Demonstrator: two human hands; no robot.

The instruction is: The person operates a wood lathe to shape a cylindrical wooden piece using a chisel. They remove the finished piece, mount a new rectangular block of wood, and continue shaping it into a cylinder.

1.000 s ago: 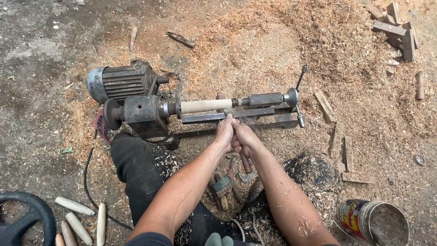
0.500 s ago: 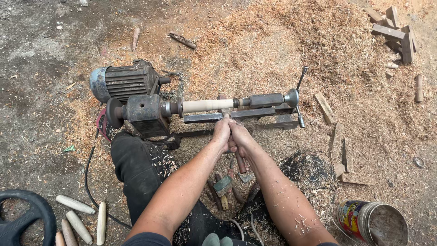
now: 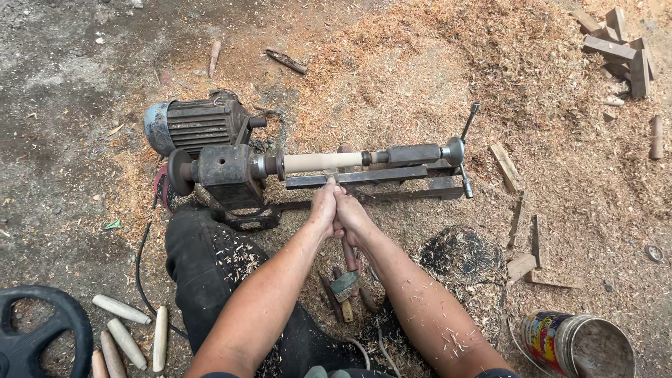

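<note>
The pale wooden spindle (image 3: 323,162) sits level in the small lathe (image 3: 315,171) on the sawdust-covered floor (image 3: 420,63), between its headstock and tailstock, and my left hand (image 3: 323,208) and right hand (image 3: 352,217) are pressed together just in front of it, both clenched around a turning tool (image 3: 348,252) whose tip reaches the lathe's rail under the spindle. Behind the lathe's headstock end lies the grey electric motor (image 3: 192,126); nearer me than the lathe, loose tools (image 3: 343,287) lie between my forearms. Finished pale pegs (image 3: 126,329) lie far out from the headstock end beside a black wheel (image 3: 35,329), and a painted tin can (image 3: 574,343) stands out past the tailstock end.
</note>
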